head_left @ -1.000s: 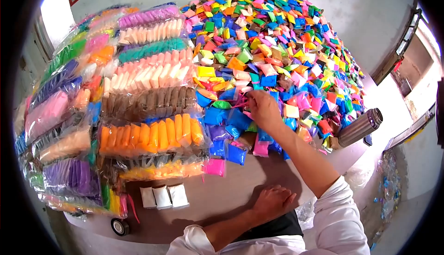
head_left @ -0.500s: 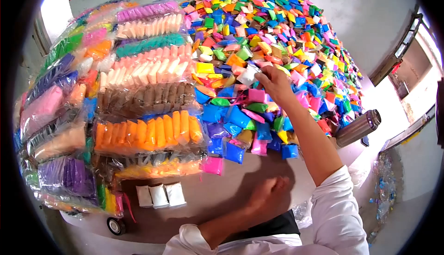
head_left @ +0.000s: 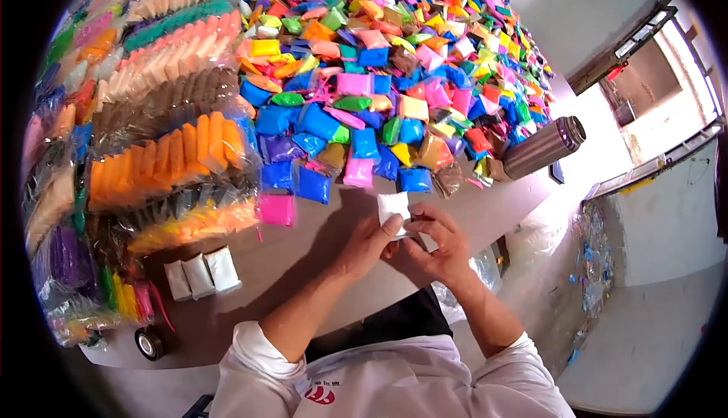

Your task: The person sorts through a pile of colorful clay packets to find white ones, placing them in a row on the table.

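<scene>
In front of my body, a small white packet point(head_left: 393, 207) stands up between my two hands. My left hand point(head_left: 365, 247) is closed around its lower left side, with the thumb across its face. The fingers of my right hand point(head_left: 438, 245) are bent and pinch at its lower right edge, partly hidden. Left of my hands, a row of white packets point(head_left: 201, 274) lies on the brown table point(head_left: 303, 281). Beyond my hands spreads a large heap of small coloured packets point(head_left: 364, 107), with a pink packet point(head_left: 276, 210) at its near edge.
Clear bags of sorted packets are stacked at the left, among them a bag of orange packets point(head_left: 163, 156). A roll of tape point(head_left: 149, 343) sits by the near left table edge. To the right of the heap lies a metal flask point(head_left: 542, 147).
My right hand has drawn back from the heap with a white packet, and my left hand has come up to hold it too. The view has swung rightward and down.
</scene>
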{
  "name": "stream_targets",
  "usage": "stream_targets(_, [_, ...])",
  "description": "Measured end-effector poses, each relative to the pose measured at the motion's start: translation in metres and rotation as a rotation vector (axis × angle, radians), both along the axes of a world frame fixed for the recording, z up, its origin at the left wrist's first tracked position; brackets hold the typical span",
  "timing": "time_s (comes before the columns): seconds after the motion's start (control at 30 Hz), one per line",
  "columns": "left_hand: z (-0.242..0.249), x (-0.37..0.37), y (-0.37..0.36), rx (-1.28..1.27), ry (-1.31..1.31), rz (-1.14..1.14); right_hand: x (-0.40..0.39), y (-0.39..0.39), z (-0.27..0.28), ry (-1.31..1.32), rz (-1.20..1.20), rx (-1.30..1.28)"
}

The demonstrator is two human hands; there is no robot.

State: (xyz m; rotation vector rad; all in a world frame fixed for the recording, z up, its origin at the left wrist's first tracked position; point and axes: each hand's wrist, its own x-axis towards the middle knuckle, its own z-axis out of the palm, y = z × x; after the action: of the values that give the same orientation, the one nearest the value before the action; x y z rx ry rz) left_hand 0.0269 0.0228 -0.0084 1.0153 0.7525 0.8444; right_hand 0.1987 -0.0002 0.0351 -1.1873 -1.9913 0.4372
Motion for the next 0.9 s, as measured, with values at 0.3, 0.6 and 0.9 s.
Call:
stream_targets(0.3, [-0.001, 0.007, -0.007, 0.461, 0.333, -0.113, 0.015, -0.002, -0.008, 0.746, 0.017, -0.783])
stream_targets(0.6, [0.004, 0.004, -0.005, 0.421, 0.544, -0.214, 0.015, 0.005, -0.016, 0.855, 0.063, -0.739])
stream_targets(0.9, [0.005, 0.006, -0.008, 0.522, 0.546, -0.203, 0.016, 0.010, -0.006, 0.775, 0.123, -0.847])
